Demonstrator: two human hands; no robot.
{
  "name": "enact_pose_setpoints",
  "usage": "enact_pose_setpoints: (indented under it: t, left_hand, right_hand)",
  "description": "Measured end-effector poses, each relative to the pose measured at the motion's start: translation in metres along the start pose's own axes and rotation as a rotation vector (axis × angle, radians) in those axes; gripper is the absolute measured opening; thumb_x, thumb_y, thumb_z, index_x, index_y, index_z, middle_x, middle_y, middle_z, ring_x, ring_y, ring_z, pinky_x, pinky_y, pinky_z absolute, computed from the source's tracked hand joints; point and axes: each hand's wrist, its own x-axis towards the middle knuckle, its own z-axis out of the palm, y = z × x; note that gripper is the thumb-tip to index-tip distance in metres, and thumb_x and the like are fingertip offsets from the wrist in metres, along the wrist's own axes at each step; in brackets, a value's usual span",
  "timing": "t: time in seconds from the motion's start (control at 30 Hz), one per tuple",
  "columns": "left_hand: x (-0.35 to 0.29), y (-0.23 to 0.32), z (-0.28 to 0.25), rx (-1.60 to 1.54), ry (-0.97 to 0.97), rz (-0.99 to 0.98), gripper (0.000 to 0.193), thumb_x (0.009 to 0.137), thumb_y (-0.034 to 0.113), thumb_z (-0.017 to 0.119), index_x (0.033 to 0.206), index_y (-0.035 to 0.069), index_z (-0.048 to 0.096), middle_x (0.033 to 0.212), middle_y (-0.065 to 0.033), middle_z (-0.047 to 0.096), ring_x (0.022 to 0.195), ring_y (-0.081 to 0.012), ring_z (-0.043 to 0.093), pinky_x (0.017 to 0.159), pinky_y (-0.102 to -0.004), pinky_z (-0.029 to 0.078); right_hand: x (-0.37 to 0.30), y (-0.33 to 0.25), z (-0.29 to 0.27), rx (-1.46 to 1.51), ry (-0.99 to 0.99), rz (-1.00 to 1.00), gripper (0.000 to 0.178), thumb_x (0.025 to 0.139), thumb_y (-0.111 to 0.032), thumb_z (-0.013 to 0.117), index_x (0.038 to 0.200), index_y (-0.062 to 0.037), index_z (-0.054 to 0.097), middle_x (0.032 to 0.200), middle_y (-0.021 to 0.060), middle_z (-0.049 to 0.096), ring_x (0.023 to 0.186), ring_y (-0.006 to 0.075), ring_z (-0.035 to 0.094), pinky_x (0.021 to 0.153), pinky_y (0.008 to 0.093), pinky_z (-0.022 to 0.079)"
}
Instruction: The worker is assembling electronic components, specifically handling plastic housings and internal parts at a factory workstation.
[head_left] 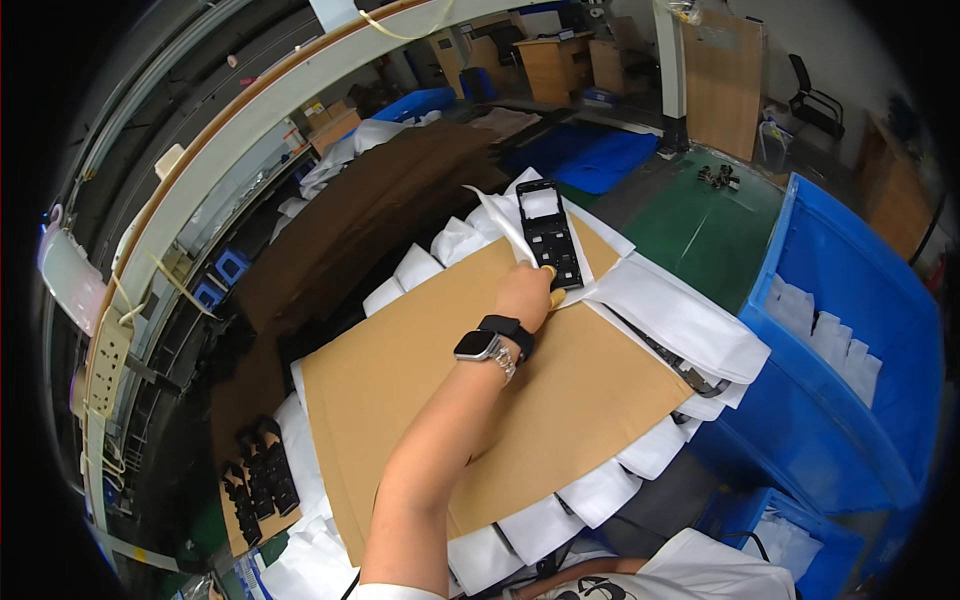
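My left hand (524, 292), with a watch and a bracelet at the wrist and yellow finger covers, is closed at the lower left corner of a black plastic frame (555, 245). This frame has a large opening at its far end and lies on a white foam sleeve (495, 215), whose loose flap stands up on the left. Beneath them is a brown cardboard sheet (420, 350) on a stack of white sleeves. Right of the hand lies another white sleeve (680, 315), with a black part showing under its edge. My right hand is out of view; part of that forearm shows at the bottom.
A large blue bin (840, 400) with white sleeves stands right, and a smaller blue bin (830, 545) lower right. Several black parts (262, 480) lie on cardboard at lower left. A pale frame rail with a power strip (108, 370) runs along the left.
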Motion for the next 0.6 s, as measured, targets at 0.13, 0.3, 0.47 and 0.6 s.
enact_pose_setpoints:
  t: [0.13, 0.3, 0.47, 0.6]
  left_hand:
    - [-0.056, -0.016, -0.038, -0.034, 0.009, 0.091, 0.023, 0.084, 0.026, 0.058, 0.092, 0.004, 0.061, 0.086, -0.0205, 0.056, 0.078, -0.0353, 0.058, 0.068, -0.0432, 0.047]
    - [-0.202, -0.029, -0.085, -0.022, 0.089, 0.152, 0.016, 0.083, 0.017, 0.054, 0.089, 0.003, 0.054, 0.088, -0.0198, 0.049, 0.078, -0.0345, 0.054, 0.066, -0.0426, 0.046]
    - [-0.370, -0.007, -0.151, -0.013, -0.041, -0.273, 0.016, 0.081, 0.020, 0.059, 0.090, 0.006, 0.055, 0.074, -0.0148, 0.040, 0.065, -0.0315, 0.049, 0.053, -0.0382, 0.041]
    - [-0.481, 0.022, -0.156, 0.139, 0.019, -0.517, 0.016, 0.076, 0.017, 0.064, 0.083, 0.006, 0.054, 0.073, -0.0141, 0.040, 0.062, -0.0312, 0.047, 0.048, -0.0390, 0.040]
  right_hand:
    - [-0.004, -0.006, 0.005, 0.010, -0.017, 0.004, 0.041, 0.084, -0.023, 0.046, 0.117, 0.0019, 0.047, 0.111, 0.0197, 0.052, 0.114, 0.0334, 0.044, 0.094, 0.0440, 0.037]
    - [-0.010, -0.010, 0.013, 0.013, -0.047, 0.024, 0.042, 0.084, -0.023, 0.046, 0.118, 0.0020, 0.047, 0.114, 0.0202, 0.051, 0.116, 0.0326, 0.043, 0.093, 0.0434, 0.038]
    - [-0.009, -0.012, 0.030, -0.008, -0.104, 0.061, 0.043, 0.085, -0.024, 0.046, 0.119, 0.0020, 0.046, 0.117, 0.0206, 0.050, 0.118, 0.0319, 0.042, 0.092, 0.0428, 0.039]
    - [-0.017, -0.008, 0.055, 0.034, -0.238, 0.122, 0.035, 0.079, -0.020, 0.052, 0.103, 0.0050, 0.056, 0.080, 0.0229, 0.054, 0.111, 0.0352, 0.045, 0.078, 0.0434, 0.045]
